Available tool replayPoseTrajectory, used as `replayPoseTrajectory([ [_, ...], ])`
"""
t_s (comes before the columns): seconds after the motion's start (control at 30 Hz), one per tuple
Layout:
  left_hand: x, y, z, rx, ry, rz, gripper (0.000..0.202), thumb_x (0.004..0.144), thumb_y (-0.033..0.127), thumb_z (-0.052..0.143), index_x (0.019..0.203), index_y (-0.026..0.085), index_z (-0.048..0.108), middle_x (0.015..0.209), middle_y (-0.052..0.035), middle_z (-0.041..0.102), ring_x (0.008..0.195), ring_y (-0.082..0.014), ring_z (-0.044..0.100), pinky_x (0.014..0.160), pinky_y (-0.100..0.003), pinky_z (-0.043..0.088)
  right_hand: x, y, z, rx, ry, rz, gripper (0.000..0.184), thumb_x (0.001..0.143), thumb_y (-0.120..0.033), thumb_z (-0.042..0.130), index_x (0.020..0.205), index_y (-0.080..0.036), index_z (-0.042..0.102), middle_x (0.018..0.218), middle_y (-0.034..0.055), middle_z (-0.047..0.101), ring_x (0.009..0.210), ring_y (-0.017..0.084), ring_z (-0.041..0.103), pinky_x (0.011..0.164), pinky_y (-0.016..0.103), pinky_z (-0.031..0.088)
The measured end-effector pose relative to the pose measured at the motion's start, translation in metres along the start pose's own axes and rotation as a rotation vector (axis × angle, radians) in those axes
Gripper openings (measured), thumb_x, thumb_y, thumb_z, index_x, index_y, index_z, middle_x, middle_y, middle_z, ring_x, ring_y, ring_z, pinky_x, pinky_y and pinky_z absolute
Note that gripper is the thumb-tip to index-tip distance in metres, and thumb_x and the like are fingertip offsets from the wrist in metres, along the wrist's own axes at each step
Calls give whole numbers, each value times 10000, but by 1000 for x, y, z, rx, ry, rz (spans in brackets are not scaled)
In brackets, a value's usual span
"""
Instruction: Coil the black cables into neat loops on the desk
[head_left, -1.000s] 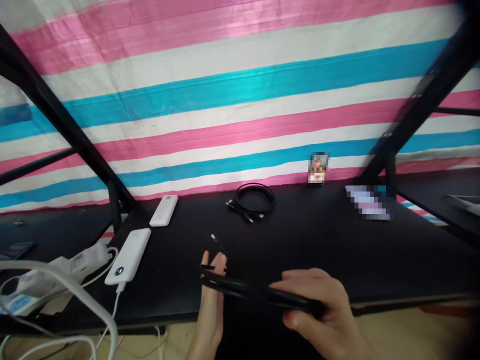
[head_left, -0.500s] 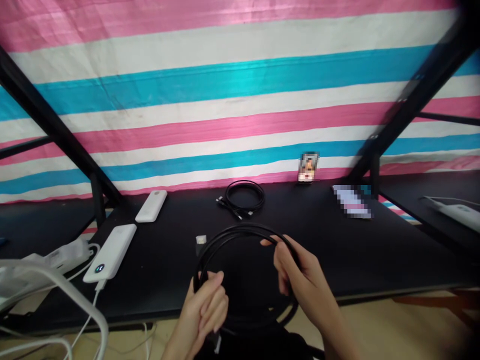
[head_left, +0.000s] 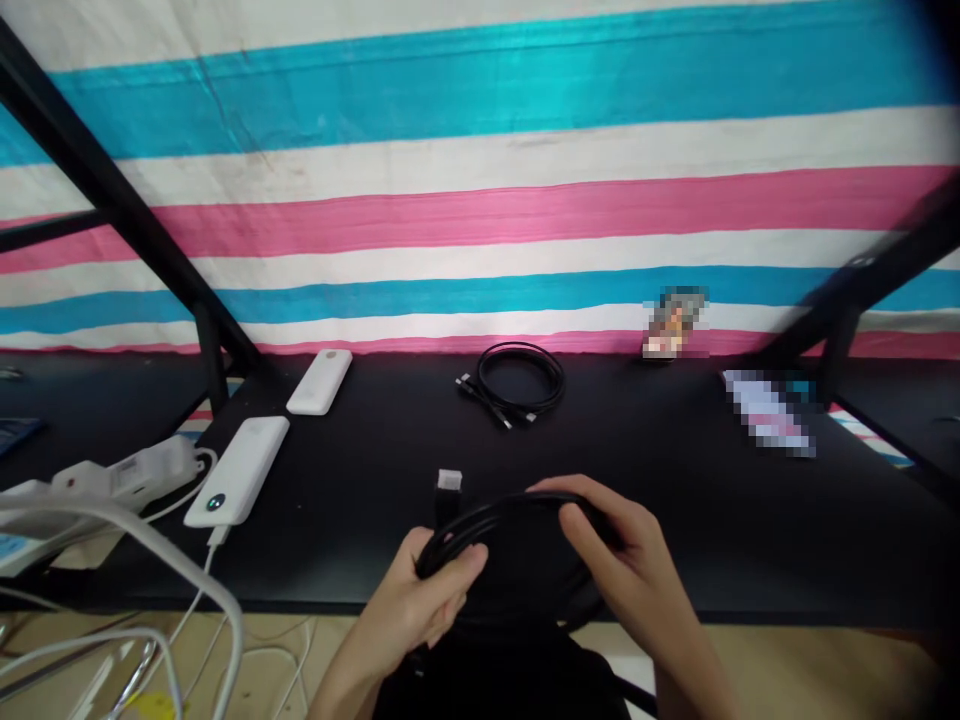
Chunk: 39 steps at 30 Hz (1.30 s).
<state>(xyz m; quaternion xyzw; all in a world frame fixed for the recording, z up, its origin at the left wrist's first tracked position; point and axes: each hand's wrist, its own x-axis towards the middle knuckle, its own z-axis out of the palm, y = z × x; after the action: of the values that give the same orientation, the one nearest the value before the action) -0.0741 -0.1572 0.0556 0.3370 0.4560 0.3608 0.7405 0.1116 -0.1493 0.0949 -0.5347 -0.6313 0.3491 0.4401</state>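
Note:
A thick black cable (head_left: 510, 504), wound into a loose coil, is held between my hands at the table's front edge. My left hand (head_left: 424, 600) is closed around the coil's left side, thumb on top. On the coil's right side, my right hand (head_left: 626, 545) grips with the fingers behind and the thumb in front. One cable end, a black plug (head_left: 448, 490) with a flat silver tip, sticks up beyond my left hand. Another dark end hangs below that hand. The coil's lower part is dim against dark clothing.
Farther back on the black table (head_left: 390, 430) lies a thinner coiled black cable (head_left: 496, 408). Two white power banks (head_left: 321, 382) lie left, the nearer one plugged into a white cord. A white power strip (head_left: 124, 480) is far left. Blurred items (head_left: 769, 412) lie right; a striped sheet hangs behind.
The coil has tipped flatter and narrower, and my hands have come closer together. My left hand has shifted up along it. The camera view has moved down slightly.

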Motion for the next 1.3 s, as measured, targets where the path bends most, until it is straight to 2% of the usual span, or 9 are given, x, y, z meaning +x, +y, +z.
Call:
replayPoseTrajectory([
  [0.23, 3, 9, -5, -116, -137, 3, 539, 620, 566, 682, 541, 198, 298, 365, 141, 234, 301, 22, 128, 323, -147, 68, 7, -1, 4, -92, -78, 19, 239, 855, -376, 507, 898, -219, 682, 856, 30, 699, 779, 173, 646, 632, 211, 490],
  [0.47, 13, 12, 1, -231, 99, 201, 630, 664, 611, 615, 439, 193, 201, 321, 116, 168, 283, 19, 122, 327, -167, 48, 21, -12, 32, -310, 71, -40, 220, 836, -405, 525, 933, -247, 644, 791, 20, 640, 584, 126, 551, 550, 224, 422],
  [0.57, 10, 22, -15, -318, 162, 282, 684, 630, 562, 680, 425, 186, 146, 304, 107, 162, 286, 21, 146, 342, -160, 94, 26, -11, 41, -122, 52, 12, 207, 781, -400, 601, 876, -218, 625, 573, -33, 492, 480, 97, 427, 477, 212, 362],
  [0.7, 5, 40, -29, -594, 291, 319, 661, 593, 547, 713, 437, 194, 176, 290, 113, 198, 250, 10, 147, 312, -161, 163, 24, -11, 67, 411, 92, 210, 293, 707, -413, 667, 626, -203, 479, 470, -90, 271, 409, 68, 284, 409, 204, 298],
  [0.8, 6, 43, -19, -764, 445, 385, 588, 690, 517, 652, 459, 197, 216, 284, 114, 244, 227, -4, 161, 298, -165, 200, 17, -15, 92, 898, 154, 334, 456, 704, -439, 642, 520, -217, 289, 443, -104, 188, 383, 54, 167, 358, 198, 217],
  [0.9, 10, 36, -4, -817, 491, 407, 528, 762, 440, 613, 477, 196, 242, 285, 113, 271, 216, -15, 191, 295, -172, 214, 11, -19, 107, 1183, 121, 350, 535, 718, -420, 616, 481, -208, 185, 421, -105, 145, 379, 45, 98, 347, 196, 161],
  [1.1, 6, 30, 1, -830, 407, 337, 514, 834, 356, 514, 468, 202, 188, 275, 95, 281, 181, -25, 213, 265, -180, 182, 15, -20, 95, 1162, -14, 371, 519, 696, -397, 649, 464, -203, 227, 415, -106, 175, 362, 35, 147, 349, 177, 248],
  [1.2, 3, 33, -7, -762, 335, 265, 509, 792, 371, 572, 473, 198, 214, 290, 105, 277, 188, -11, 200, 266, -163, 159, 20, -11, 82, 1119, 23, 388, 484, 662, -373, 678, 453, -202, 276, 394, -107, 211, 341, 35, 208, 366, 183, 342],
  [1.3, 9, 28, -14, -596, 253, 198, 513, 730, 405, 649, 481, 193, 254, 307, 119, 258, 216, 2, 179, 279, -152, 126, 26, 6, 70, 1033, 62, 412, 434, 690, -410, 653, 476, -199, 342, 385, -115, 217, 300, 27, 181, 297, 167, 296],
])
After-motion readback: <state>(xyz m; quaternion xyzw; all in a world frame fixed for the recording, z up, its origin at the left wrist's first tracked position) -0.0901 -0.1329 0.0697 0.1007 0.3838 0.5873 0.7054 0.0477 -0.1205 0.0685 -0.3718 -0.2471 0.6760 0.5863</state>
